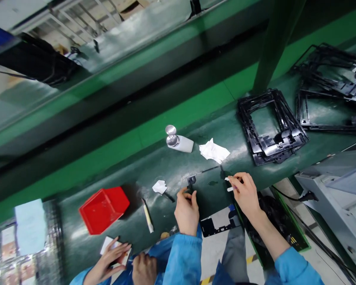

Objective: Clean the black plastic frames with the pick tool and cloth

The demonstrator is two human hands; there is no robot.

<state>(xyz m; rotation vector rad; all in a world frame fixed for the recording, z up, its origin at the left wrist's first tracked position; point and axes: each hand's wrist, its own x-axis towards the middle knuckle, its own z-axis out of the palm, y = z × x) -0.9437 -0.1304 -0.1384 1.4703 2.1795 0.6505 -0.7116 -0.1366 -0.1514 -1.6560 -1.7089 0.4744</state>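
A thin black plastic frame (pixel 219 224) lies partly on the bench, its lower part jutting past the front edge. My left hand (pixel 187 211) is closed on the left side of this frame, thumb and fingers pinching near its upper left corner. Along the right side, my right hand (pixel 245 194) pinches a small white wipe (pixel 230 189) against or just above the frame; contact is hard to make out. Beyond the frame lies a crumpled white wipe (pixel 214 151). Beside that stands a white pump bottle (pixel 180 143) with a metallic top.
Stacked black frames (pixel 256 146) sit at the right, with more frames (pixel 317 126) behind. Leftward are a red bin (pixel 89 213), a yellowish pen-like tool (pixel 147 215) and a small white wipe (pixel 159 187) by a dark stick. A co-worker's hands (pixel 109 259) work close by on the left.
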